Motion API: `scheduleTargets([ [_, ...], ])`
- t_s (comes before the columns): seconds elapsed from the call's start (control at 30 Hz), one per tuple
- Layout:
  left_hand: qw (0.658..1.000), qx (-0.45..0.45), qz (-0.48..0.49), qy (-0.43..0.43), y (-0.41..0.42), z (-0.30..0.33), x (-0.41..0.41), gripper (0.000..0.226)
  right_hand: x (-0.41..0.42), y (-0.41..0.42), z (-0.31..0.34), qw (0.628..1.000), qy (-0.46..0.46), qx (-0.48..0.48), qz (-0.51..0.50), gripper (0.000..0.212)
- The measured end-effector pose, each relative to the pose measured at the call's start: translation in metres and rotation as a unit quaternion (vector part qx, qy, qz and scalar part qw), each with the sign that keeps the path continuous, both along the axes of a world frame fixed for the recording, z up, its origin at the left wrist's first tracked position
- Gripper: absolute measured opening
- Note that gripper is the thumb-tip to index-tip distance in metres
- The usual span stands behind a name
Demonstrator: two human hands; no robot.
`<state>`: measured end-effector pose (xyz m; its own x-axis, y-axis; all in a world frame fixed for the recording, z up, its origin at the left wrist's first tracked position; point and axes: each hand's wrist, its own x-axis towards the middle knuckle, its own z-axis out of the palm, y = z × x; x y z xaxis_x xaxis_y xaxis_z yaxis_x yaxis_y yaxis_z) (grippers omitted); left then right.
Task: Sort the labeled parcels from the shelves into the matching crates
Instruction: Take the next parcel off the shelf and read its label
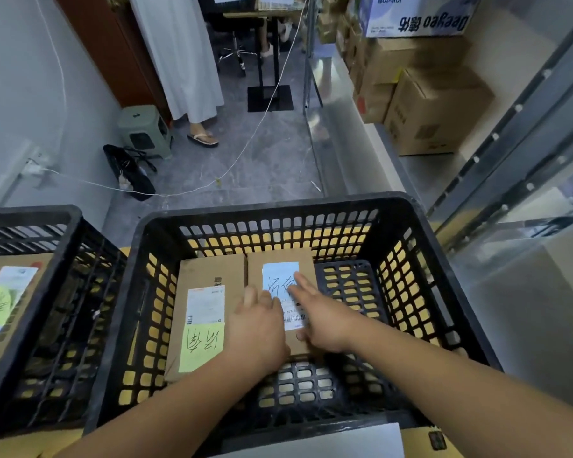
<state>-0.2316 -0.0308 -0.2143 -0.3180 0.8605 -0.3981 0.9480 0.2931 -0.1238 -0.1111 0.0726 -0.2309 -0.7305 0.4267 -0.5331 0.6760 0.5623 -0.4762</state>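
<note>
Both hands reach into a black crate (420, 233). The left hand (260, 322) and right hand (321, 315) lie flat, fingers straight, on a blue-labelled parcel (280, 259) against the crate's far wall. Touching its left side lies a parcel with a green note (202, 312). A second crate (63, 246) at left holds another box (10, 292).
</note>
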Motion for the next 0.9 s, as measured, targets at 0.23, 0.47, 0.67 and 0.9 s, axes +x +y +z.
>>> scheduleTargets([
  [0.23,0.997,0.006,-0.053,-0.051,0.003,0.006,-0.014,0.054,-0.013,-0.010,0.034,0.990,-0.075,0.121,0.009,0.084],
  [0.47,0.984,0.047,-0.093,-0.146,-0.005,0.039,-0.033,0.073,0.039,-0.061,0.099,0.972,0.003,0.169,-0.161,0.081],
  [0.67,0.941,0.141,-0.215,-0.219,-0.001,0.094,0.016,0.073,0.118,-0.124,0.164,0.912,0.040,0.201,-0.356,0.071],
  [0.9,0.879,0.185,-0.345,-0.272,0.006,0.133,0.121,0.075,0.222,-0.188,0.182,0.814,0.028,0.222,-0.535,0.071],
])
